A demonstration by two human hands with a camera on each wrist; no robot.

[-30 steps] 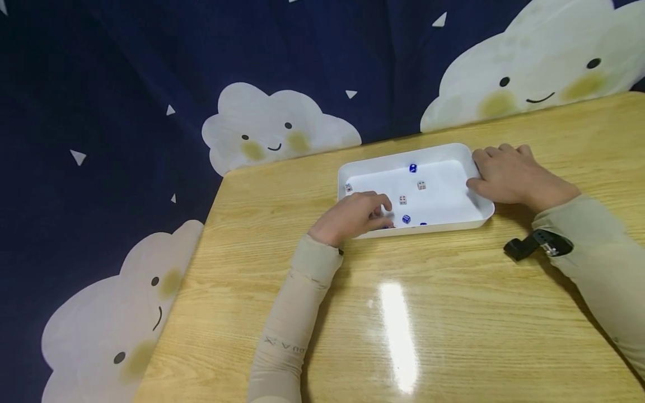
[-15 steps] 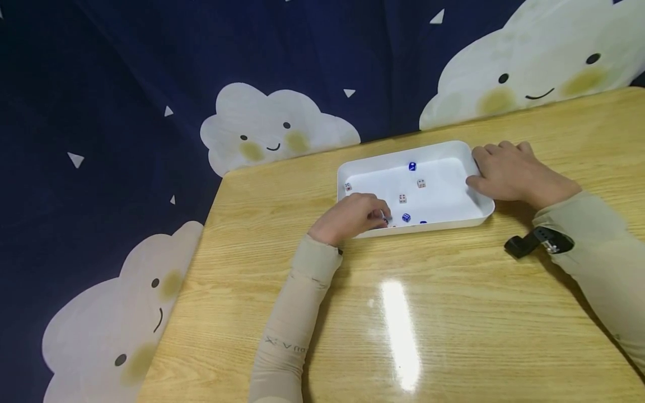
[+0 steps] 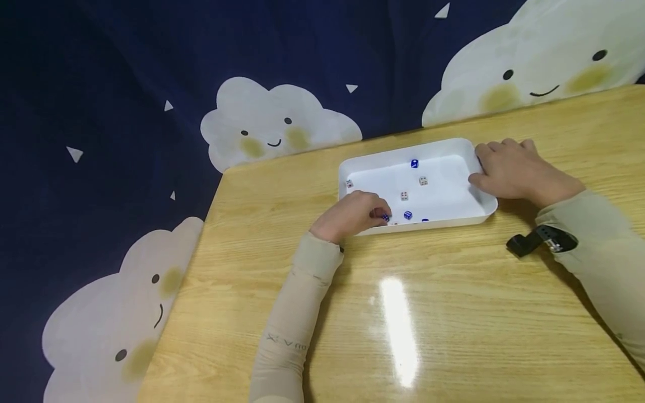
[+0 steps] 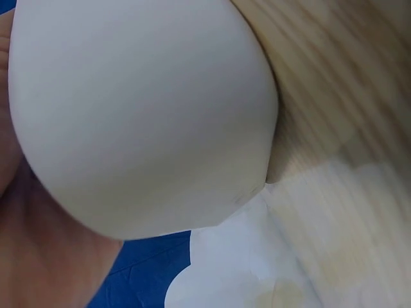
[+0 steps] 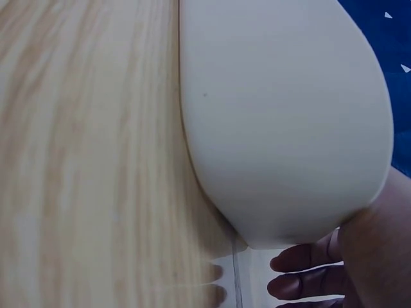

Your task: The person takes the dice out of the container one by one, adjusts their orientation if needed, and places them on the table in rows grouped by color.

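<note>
A shallow white tray [image 3: 443, 193] stands on the wooden table, with several blue and white dice inside. My left hand [image 3: 353, 212] reaches over its near left corner and pinches a blue die [image 3: 385, 218] between thumb and fingertips. Close by lies another blue die [image 3: 407, 215]. White dice rest further in, one white die [image 3: 404, 196] near the middle. The near wall partly hides some dice. My right hand [image 3: 514, 170] grips the tray's right end, thumb over the rim. Both wrist views show mainly the tray's outer wall [image 4: 141, 115], and the dice are out of sight there.
The wooden table [image 3: 453, 313] extends in front of the tray and to both sides. A dark blue curtain [image 3: 126, 67] with printed clouds hangs behind the table and along its left edge. A black strap [image 3: 534, 240] sits on the right sleeve.
My left thumb and fingers have drawn together over the near left part of the tray, around a blue die. My right hand has kept its hold on the tray's end.
</note>
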